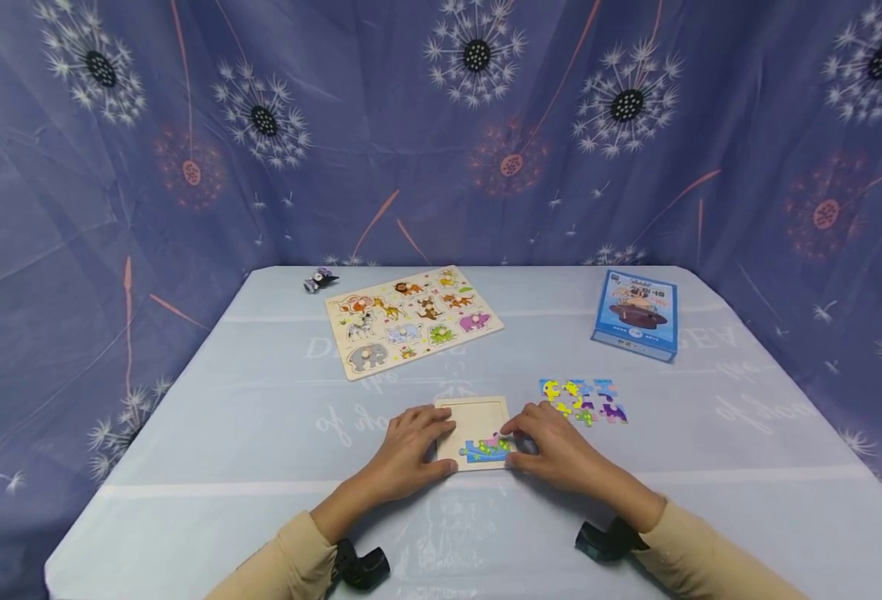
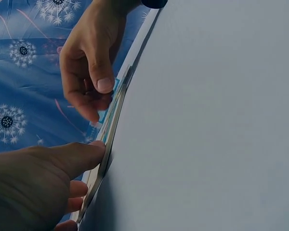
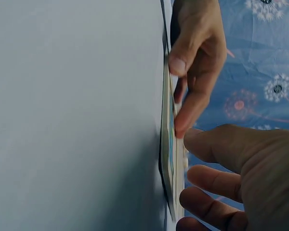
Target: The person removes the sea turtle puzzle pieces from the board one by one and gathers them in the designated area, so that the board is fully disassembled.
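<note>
A square wooden puzzle tray (image 1: 475, 410) lies flat near the front of the table. Joined jigsaw pieces (image 1: 486, 450) in blue, green and pink fill part of its lower right area. My left hand (image 1: 411, 450) holds the tray's left side, fingers at the upper left and thumb at the lower left corner. In the left wrist view, the left thumb (image 2: 89, 156) lies along the tray's edge. My right hand (image 1: 557, 450) is at the tray's right edge, its fingertips close by the pink piece. Its thumb and fingers stand apart with nothing visible between them.
Loose jigsaw pieces (image 1: 583, 400) lie beyond the right hand. Farther back are a wooden animal peg board (image 1: 414, 321), a blue box (image 1: 636, 315) at the right and a small dark purple object (image 1: 321, 279) at the left. A patterned curtain (image 1: 381, 125) hangs behind the table.
</note>
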`<state>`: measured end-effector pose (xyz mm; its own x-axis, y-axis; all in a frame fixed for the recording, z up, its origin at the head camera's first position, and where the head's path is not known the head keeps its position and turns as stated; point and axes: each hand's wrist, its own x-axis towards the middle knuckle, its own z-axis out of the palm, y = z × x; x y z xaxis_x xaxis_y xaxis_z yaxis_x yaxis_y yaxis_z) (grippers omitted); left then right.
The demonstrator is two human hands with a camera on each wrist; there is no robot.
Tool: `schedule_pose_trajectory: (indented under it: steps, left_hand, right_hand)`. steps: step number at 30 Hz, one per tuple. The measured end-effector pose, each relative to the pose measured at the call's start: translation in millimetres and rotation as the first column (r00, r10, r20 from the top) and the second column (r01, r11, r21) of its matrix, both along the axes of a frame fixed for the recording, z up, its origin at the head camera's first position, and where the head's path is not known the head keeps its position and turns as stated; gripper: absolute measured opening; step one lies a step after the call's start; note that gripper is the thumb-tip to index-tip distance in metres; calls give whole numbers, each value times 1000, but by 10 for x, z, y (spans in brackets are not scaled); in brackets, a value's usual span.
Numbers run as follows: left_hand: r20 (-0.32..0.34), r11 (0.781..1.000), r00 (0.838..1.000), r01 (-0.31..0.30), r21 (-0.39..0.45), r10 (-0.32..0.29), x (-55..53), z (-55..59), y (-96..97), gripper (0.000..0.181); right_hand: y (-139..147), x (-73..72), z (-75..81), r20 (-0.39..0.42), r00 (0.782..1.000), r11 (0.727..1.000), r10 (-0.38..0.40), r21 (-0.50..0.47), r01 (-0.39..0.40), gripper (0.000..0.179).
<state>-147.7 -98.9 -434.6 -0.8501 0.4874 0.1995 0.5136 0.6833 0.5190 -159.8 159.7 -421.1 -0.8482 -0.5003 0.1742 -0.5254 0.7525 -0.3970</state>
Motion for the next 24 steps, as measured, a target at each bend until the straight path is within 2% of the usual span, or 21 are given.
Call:
schedule_pose_trajectory:
  steps: [7,16,24]
  left_hand:
    - [-17,999,999,-28,28,28,6,6,-33,54]
    - [-26,999,999,-35,17,35,13,2,-68,53]
    - [-42,1000,999,-30,6,30,23,-20,-80,53]
  right_hand:
    - [-173,-9,1,-30,997,997,75,8,-75,31]
    - [-275,-31,-23,-42,996,996,82,33,-81,30]
    - [-294,-26,-54,-15,998,998,63,26,-62,29]
